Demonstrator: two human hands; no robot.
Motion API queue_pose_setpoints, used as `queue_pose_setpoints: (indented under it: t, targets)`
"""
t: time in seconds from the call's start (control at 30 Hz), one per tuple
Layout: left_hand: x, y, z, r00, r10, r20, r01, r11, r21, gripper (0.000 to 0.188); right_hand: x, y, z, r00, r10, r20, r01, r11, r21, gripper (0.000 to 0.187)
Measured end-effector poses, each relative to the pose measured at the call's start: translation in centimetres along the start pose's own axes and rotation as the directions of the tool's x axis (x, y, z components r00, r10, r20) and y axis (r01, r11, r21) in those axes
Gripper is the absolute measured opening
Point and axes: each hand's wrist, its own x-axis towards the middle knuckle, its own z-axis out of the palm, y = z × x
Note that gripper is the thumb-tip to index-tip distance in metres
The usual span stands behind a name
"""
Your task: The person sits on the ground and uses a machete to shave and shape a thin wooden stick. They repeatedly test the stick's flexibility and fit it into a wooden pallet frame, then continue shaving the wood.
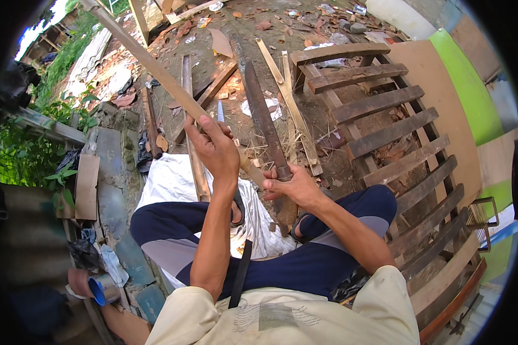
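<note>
Pole (149, 62), long axis diagonal, pointing forward-left

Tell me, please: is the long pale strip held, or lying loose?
Held: the left hand is closed around the long pale strip, and the right hand is at its near end.

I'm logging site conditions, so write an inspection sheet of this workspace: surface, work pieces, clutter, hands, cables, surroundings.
Surface: earth ground, white sheet near the feet.
Work pieces: long wooden strip, slanting; dark bar alongside.
Clutter: leaves, loose planks.
Hands: left hand closed around the strip; right hand at its lower end, hold on bar unclear.
Cables: nothing seen.
Surroundings: slatted frame right; low wall, plants left.
</note>
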Motion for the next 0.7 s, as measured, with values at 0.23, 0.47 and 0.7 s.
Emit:
queue_pose_setpoints:
  t: [0.23,0.47,0.7]
  targets:
    - [2.2,1.3,-0.7,0.989,-0.138,0.053,0.139,0.741,-0.657,0.068,0.6,0.0,-1.7,0.991,-0.112,0.075,0.103,0.988,0.115,0.028]
    - [10.6,1.7,-5.9,0.922,-0.011,0.388,0.371,0.322,-0.871,0.082,0.6,0.3,-2.7,0.986,-0.148,0.078,0.140,0.985,0.099,0.027]
    - [7.5,1.2,-5.2,0.946,-0.132,0.294,0.318,0.543,-0.777,0.073,4.4,3.6,-4.4,0.986,0.062,-0.156,-0.065,0.998,-0.015,0.027]
